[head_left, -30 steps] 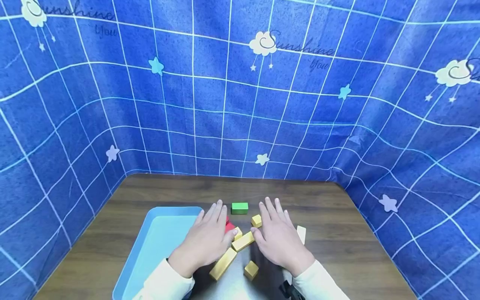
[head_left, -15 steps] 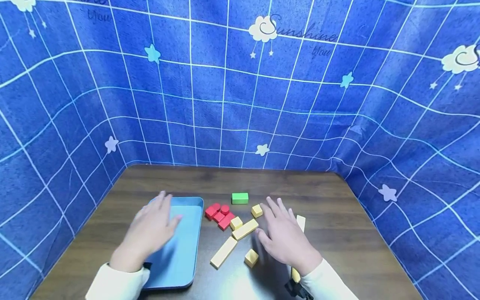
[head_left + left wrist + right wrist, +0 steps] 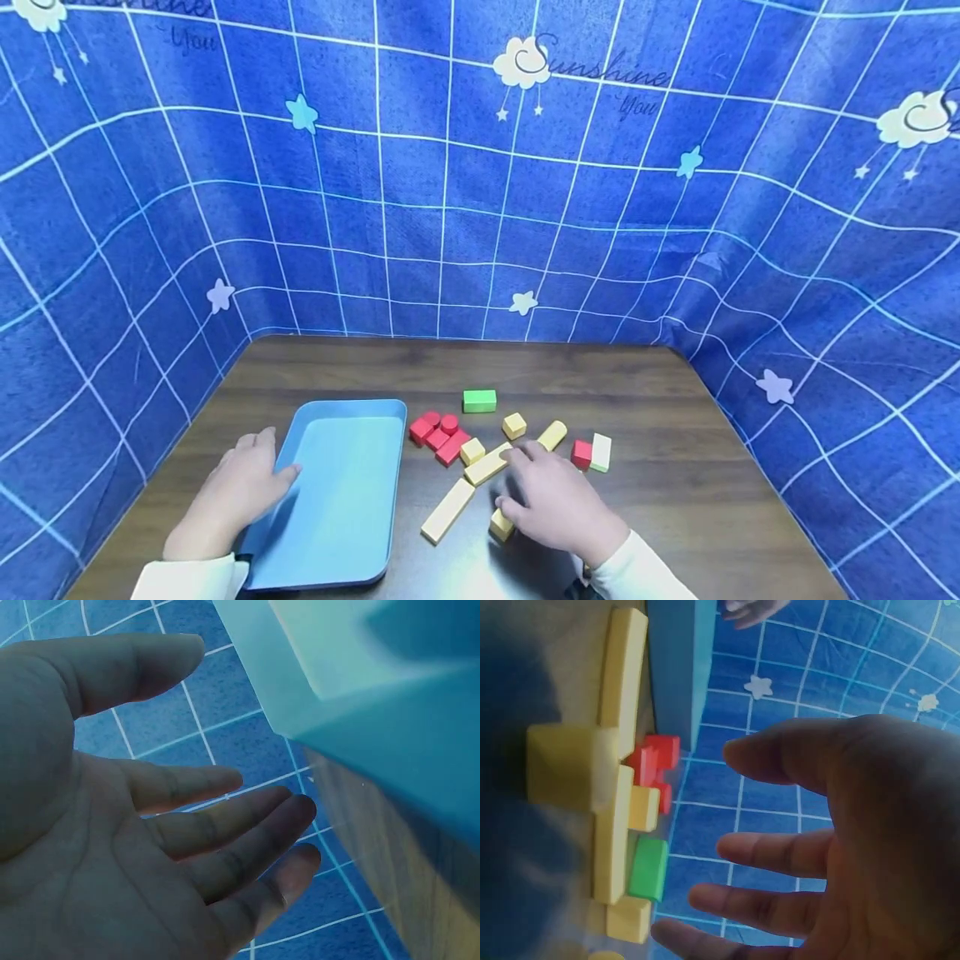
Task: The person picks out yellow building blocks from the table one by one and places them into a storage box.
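Just beside the right hand (image 3: 557,502), on its thumb side, lies the nearest yellow cube (image 3: 500,527), well apart from the left hand (image 3: 238,483) by the blue tray (image 3: 341,483), both hands loosely spread, empty

A blue cloth (image 3: 412,187) ruled with pale lines (image 3: 447,142) hangs behind the dark wood-grain tabletop (image 3: 637,392) and along both its sides. I can read "Sunshine" (image 3: 615,73) beside a white cloud (image 3: 521,62) printed on it, with lilac and light-blue stars (image 3: 775,387) scattered around.
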`<state>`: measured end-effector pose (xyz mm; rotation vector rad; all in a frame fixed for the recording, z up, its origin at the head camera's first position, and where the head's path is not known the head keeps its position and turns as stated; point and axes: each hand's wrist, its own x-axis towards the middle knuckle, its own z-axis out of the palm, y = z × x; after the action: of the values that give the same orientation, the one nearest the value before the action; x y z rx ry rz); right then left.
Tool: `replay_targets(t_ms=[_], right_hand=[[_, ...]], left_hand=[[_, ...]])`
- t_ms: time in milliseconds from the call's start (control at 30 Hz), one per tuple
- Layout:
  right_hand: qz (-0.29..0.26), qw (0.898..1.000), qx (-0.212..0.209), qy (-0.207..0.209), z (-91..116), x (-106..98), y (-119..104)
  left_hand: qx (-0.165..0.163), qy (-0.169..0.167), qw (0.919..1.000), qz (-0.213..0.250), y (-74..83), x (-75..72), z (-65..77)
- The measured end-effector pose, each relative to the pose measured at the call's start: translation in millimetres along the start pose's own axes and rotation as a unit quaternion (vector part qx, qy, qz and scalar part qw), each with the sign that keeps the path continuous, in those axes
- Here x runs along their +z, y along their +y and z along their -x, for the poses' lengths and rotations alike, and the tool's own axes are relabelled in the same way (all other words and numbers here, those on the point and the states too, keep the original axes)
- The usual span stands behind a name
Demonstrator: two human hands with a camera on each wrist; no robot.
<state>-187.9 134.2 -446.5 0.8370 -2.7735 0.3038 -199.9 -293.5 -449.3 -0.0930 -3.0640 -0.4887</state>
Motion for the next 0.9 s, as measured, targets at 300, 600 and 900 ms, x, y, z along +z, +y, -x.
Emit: replay_targets(t_ms=[300, 600, 900], right_hand=[[-0.016, 0.999, 0.017, -0.048, 2.8, 14.7, -1.8], [-0.012, 0.999, 0.006, -0.046, 6.5, 24.8, -3.5], [-0.010, 0.999, -0.002, -0.039, 6.8, 28.6, -2.5]], left_hand=[[-0.005, 0.004, 0.9993, 0.038, -3.3, 10.3, -11.8], [-0.028, -0.028, 0.9978, 0.053, -14.6, 29.3, -20.1], [-0.004, 0.012, 0.9994, 0.031, -14.1, 37.5, -25.7]])
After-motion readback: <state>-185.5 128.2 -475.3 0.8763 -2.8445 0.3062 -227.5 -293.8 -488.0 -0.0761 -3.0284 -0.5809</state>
